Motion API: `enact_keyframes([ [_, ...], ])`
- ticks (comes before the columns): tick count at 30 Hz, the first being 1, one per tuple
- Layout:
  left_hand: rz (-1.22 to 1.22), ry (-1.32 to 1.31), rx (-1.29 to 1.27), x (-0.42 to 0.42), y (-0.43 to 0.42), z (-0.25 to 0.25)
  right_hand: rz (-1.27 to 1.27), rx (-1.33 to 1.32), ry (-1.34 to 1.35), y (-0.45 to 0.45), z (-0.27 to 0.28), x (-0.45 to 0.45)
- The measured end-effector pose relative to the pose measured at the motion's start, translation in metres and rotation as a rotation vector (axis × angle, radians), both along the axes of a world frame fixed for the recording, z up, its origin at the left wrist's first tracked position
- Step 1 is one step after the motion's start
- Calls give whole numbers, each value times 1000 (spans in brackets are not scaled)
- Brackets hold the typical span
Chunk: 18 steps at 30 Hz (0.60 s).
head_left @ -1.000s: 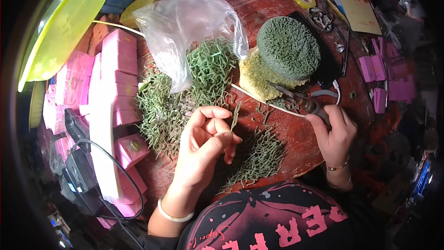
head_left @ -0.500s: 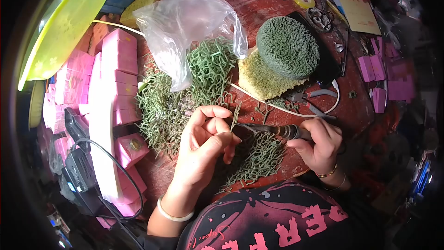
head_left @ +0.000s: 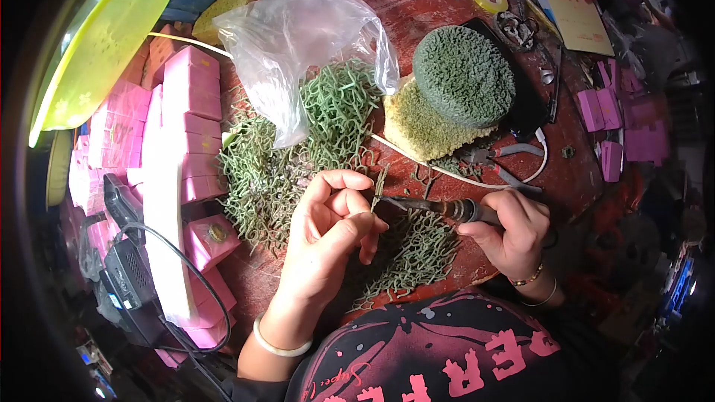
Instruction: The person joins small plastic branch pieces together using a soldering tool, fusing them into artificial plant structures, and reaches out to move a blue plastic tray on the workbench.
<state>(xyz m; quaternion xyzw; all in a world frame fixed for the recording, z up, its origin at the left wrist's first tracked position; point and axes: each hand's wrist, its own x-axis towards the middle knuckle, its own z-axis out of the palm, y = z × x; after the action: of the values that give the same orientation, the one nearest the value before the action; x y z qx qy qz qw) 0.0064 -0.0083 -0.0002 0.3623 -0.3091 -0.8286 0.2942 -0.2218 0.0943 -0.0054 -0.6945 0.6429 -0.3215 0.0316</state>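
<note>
Between thumb and fingertips, my left hand [head_left: 333,223] pinches a small green strip [head_left: 379,187], held upright. My right hand [head_left: 514,231] is closed round the handle of a soldering-iron-like tool [head_left: 458,210], whose dark tip points left and meets the strip or lies right beside it. Below the tool lies a small pile of green wavy pieces [head_left: 421,253]. A larger heap of such pieces [head_left: 257,179] is left of my left hand, partly under a clear plastic bag [head_left: 313,22]. Beyond the tool, a round green block [head_left: 463,77] rests on a yellowish sponge [head_left: 424,123].
Pink boxes [head_left: 192,82] are stacked at the left beside a bright white bar [head_left: 167,231] and a black device [head_left: 130,275]. Pliers [head_left: 514,179] and a white cable [head_left: 454,176] lie near my right hand. Yellow tape [head_left: 489,0] sits at the back.
The right hand has moved down and left from the sponge, bringing the tool's tip to the strip, and now stays nearly still. The left hand has hardly moved.
</note>
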Motion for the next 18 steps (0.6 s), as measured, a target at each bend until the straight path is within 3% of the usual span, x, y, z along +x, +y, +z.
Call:
enact_keyframes([
  [4,-10,24,-15,2,0,-2,-23,-56,-34,1,4,-4],
  [10,-13,50,-26,0,0,0,-313,28,100,2,2,-20],
  [14,-17,40,-43,-2,2,-1,-277,20,111,5,3,-17],
  [18,-16,43,-65,-4,2,-2,-75,-33,-49,2,6,-6],
])
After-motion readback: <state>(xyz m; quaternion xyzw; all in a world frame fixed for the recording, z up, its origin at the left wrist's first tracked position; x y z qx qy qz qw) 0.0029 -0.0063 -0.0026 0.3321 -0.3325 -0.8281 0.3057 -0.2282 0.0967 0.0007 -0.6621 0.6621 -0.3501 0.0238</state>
